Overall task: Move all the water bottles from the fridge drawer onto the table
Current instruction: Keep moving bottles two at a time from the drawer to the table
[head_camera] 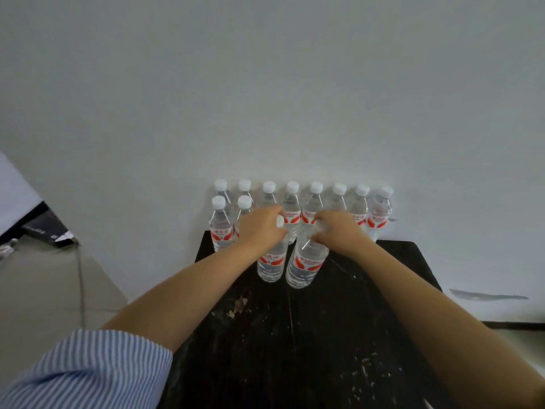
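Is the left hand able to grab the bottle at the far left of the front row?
Probably not right now: the left hand already grips a bottle by its top. The far-left front bottle stands unblocked, though.

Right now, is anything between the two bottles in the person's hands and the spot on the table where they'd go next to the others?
Nothing visible blocks them. The left hand and right hand each grip a bottle by the neck: the left bottle and right bottle. Both are low over the dark table, just in front of the back row at the wall.
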